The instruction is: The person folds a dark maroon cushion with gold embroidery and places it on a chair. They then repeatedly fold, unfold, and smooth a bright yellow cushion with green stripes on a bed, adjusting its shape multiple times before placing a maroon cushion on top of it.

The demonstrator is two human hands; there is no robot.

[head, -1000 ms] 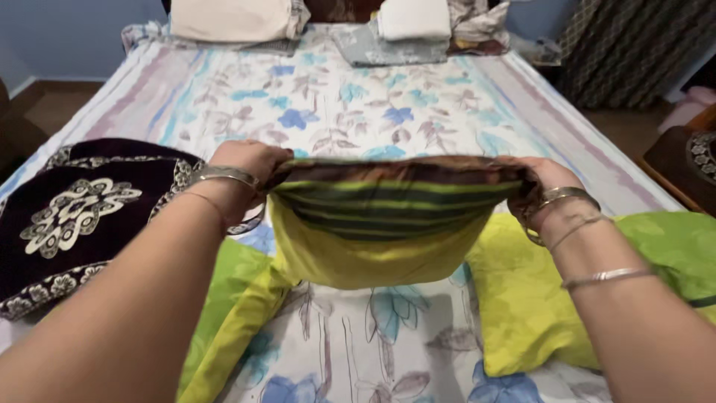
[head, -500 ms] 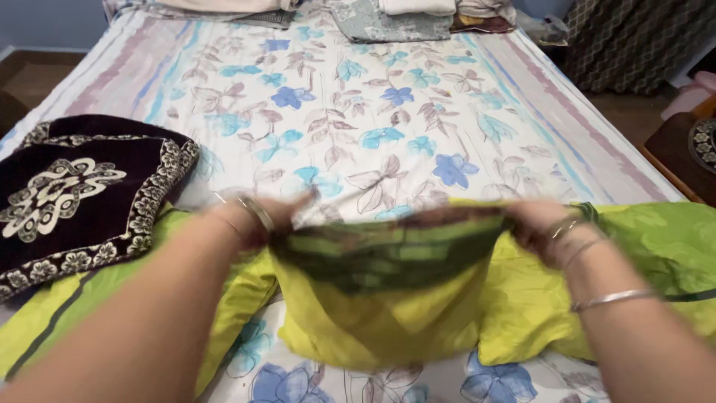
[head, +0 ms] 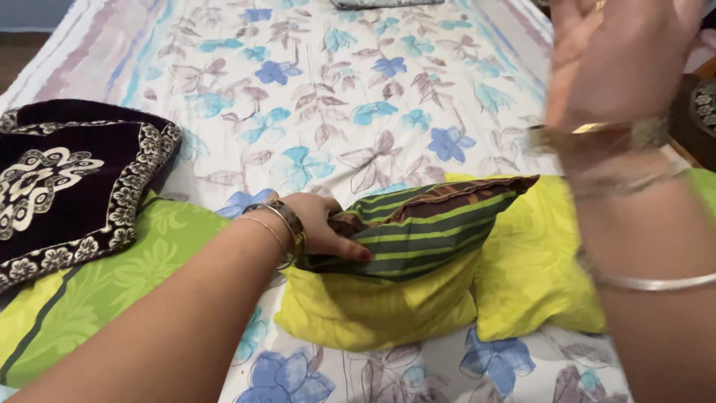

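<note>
Left hand: our left hand (head: pixel 322 227) pinches shut on the near left edge of the dark green striped pillow cover with lime bands and a brown inner flap (head: pixel 418 231), thumb on top, fingers tucked beneath.
Right hand: our right hand (head: pixel 619 60) is lifted clear of the bed, close to the camera and blurred; it holds nothing we can see, and we cannot tell whether the fingers are spread or closed.
Pillow cover: it lies on the yellow-green cotton pillow (head: pixel 388 310), its mouth covering only the top of the pillow.
Progress: as we judge it, the cover is started but not drawn down; most of the pillow is bare.
Textures: the cover looks smooth and slightly glossy, the pillow soft and plump.
Around us: a white bedsheet printed with blue flowers (head: pixel 313 89), a lime green leaf-patterned cloth (head: pixel 127 276) under our forearm, and a dark maroon velvet cushion cover with cream embroidery (head: pixel 67 179) at the left.
</note>
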